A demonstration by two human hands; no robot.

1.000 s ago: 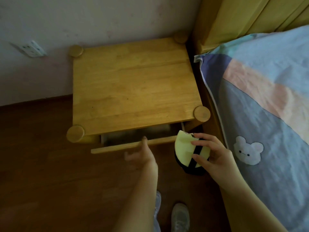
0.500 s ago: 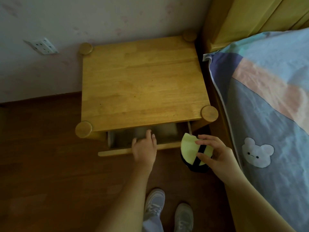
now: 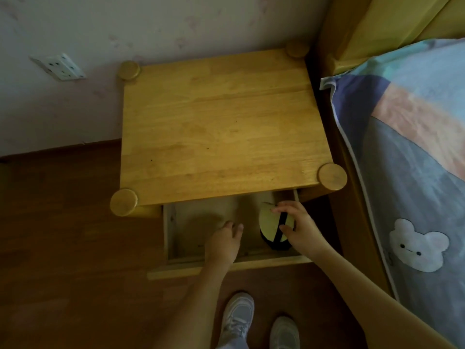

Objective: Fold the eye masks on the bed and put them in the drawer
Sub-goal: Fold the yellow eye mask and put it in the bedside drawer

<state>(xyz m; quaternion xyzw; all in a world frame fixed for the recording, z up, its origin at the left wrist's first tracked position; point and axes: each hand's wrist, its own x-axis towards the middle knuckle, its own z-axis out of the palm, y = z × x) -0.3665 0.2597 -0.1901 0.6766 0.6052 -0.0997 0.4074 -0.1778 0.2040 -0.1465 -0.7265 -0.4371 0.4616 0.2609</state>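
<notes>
Drawer point(image 3: 173, 238) stands pulled out from under the front edge of the wooden nightstand point(image 3: 221, 127), and the folded eye mask point(image 3: 270, 226) hangs over its right half, close to the right wall and nearer the front panel than the back. The right hand point(image 3: 298, 226) pinches the mask, thumb on the near side and fingers curled over the far side, so the mask lies just left of the palm with its long axis running front to back. It looks soft and padded: pale yellow-green face, black backing, a black strap across it. The left hand point(image 3: 224, 241) rests inside the drawer toward the middle, fingers relaxed, holding nothing. Setting the mask down seems to need only a short lowering and release. Bed point(image 3: 415, 172), in patterned cotton, lies to the right.
</notes>
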